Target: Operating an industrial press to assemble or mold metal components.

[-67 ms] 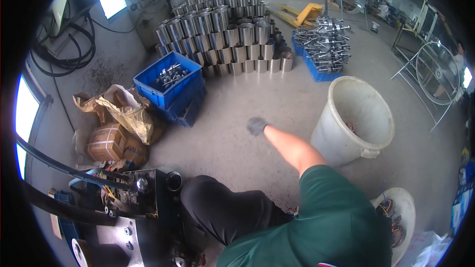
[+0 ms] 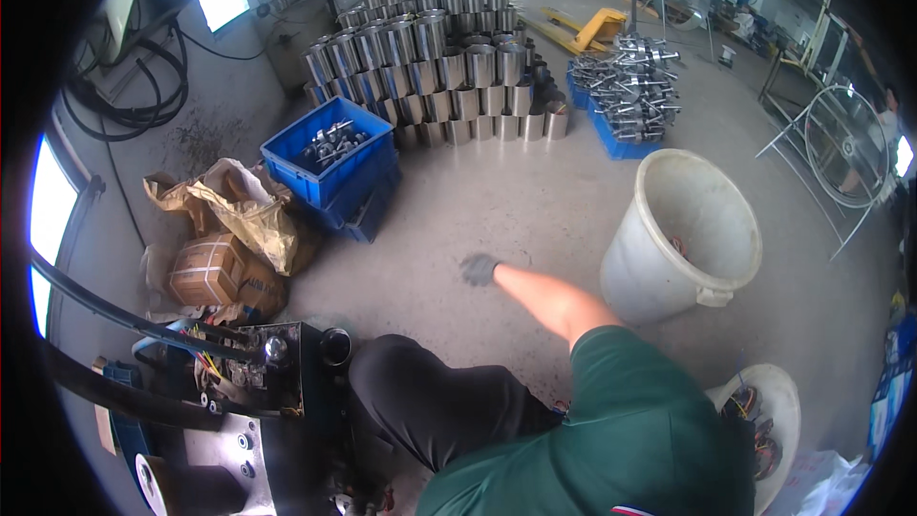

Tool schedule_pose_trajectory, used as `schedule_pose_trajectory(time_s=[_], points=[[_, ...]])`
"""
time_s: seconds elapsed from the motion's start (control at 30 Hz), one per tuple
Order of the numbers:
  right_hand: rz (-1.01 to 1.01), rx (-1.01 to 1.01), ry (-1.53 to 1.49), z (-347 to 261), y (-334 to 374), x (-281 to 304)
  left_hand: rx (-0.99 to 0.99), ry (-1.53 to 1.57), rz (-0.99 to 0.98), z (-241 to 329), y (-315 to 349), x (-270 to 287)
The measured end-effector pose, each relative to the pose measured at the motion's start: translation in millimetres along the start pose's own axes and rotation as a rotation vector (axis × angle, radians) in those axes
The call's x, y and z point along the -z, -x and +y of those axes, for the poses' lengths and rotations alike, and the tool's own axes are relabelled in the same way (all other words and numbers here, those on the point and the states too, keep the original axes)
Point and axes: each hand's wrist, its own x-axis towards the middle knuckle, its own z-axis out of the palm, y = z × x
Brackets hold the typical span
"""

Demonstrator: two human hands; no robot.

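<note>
My right hand (image 2: 479,269), in a dark grey glove, reaches out over the concrete floor at the middle of the view. Its fingers look loosely spread, somewhat blurred, and nothing shows in them. A bare forearm and a green sleeve (image 2: 640,401) lead back to the lower right. Nearest on the right stands a large whitish plastic bin (image 2: 635,258) with a little coloured wire inside. Beyond the hand to the left, a blue crate (image 2: 315,193) of metal parts sits on another blue crate. My left hand is out of view.
A machine (image 2: 277,373) with hoses and exposed wiring stands lower left, beside my knee. Behind it are a carton (image 2: 207,269) and torn brown sacks. Stacked steel cylinders (image 2: 449,76) and a heap of metal parts (image 2: 630,86) stand farther off. A smaller pail (image 2: 785,401) holds wound parts.
My right hand has moved left and slightly nearer, and its fingers look more spread. The bins and crates stay where they were.
</note>
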Motion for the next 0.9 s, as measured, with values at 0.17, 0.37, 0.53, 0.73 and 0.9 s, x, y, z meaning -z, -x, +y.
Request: schedule_pose_trajectory(time_s=[0.17,0.37,0.53,0.73,0.9], points=[[-0.258,0.217,0.096,-256.6,-93.2,-48.4,0.006,-0.140,0.137,24.0,85.4,55.7],[-0.540,0.340,0.004,-433.1,-174.1,20.4,-0.121,-0.141,0.601,142.2,95.5,126.8],[-0.624,0.998,0.259,-558.8,-185.1,31.9,-0.186,0.184,1.275,152.5,220.2,164.2],[-1.133,0.863,0.415,-612.6,-143.1,-54.5,0.408,0.299,1.985,33.5,406.7,69.8],[-1.120,0.518,0.271,-609.6,-147.8,-50.1,1.296,0.168,2.081,-49.8,448.8,-103.6]])
